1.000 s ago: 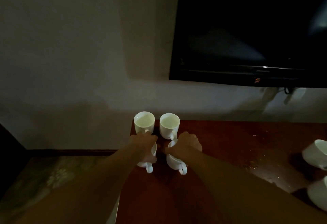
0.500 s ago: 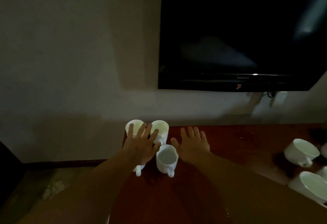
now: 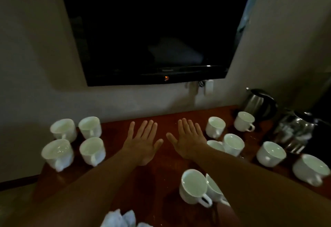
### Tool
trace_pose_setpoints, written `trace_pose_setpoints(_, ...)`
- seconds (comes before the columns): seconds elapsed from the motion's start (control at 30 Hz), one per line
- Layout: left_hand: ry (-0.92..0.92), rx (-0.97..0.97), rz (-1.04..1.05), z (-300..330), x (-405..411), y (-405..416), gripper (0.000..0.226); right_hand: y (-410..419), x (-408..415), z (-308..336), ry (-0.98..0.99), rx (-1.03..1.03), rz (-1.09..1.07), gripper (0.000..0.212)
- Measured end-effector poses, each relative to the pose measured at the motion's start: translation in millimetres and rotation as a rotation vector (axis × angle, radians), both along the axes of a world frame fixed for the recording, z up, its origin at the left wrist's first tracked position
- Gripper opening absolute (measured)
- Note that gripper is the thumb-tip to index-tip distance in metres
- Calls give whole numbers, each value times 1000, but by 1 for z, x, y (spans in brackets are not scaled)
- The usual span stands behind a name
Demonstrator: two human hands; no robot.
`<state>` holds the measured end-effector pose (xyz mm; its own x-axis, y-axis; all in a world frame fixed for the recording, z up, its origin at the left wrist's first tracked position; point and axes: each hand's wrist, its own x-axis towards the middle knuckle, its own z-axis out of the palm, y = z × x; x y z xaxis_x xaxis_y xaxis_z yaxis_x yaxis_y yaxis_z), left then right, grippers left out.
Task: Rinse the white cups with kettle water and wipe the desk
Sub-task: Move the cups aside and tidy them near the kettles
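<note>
My left hand point(image 3: 143, 141) and my right hand point(image 3: 189, 139) are spread flat, fingers straight, over the middle of the red-brown desk point(image 3: 161, 178), holding nothing. Several white cups stand upright in a block at the desk's left end point(image 3: 91, 150). More white cups stand to the right point(image 3: 232, 143), and two are near the front point(image 3: 194, 186). A steel kettle point(image 3: 258, 103) stands at the back right corner. A crumpled white cloth point(image 3: 119, 217) lies at the bottom edge.
A dark wall-mounted television point(image 3: 152, 29) hangs above the desk. A glass jug point(image 3: 295, 130) stands right of the kettle. A socket with a plug point(image 3: 202, 85) sits under the screen. The desk's left edge drops to the floor.
My hands let go of the two front cups at the left end, opened, and moved right to the desk's middle. The view swung right, showing the other cups and the kettle.
</note>
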<state>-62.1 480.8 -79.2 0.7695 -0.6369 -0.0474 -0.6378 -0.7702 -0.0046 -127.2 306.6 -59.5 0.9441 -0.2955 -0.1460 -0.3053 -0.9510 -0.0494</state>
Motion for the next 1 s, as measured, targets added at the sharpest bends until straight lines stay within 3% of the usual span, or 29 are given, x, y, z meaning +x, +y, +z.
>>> trace_pose_setpoints(0.27, 118, 45, -57, -14, -72, -67, 95, -69, -85, -10, 31, 23, -108, 88)
trace_pose_setpoints(0.47, 155, 66, -92, -31, -110, -83, 114, -91, -117, -18, 43, 41, -140, 90)
trace_pose_setpoints(0.6, 304, 95, -49, -41, -132, -90, 86, -97, -125, -37, 41, 66, -87, 92)
trace_pose_setpoints(0.83, 381, 181, -85, -48, -148, -102, 113, -96, -164, -89, 47, 211, -6, 104)
trace_pose_setpoints(1.0, 440, 159, -65, -43, -145, -115, 108, -99, -155, -96, -27, 294, 18, 101)
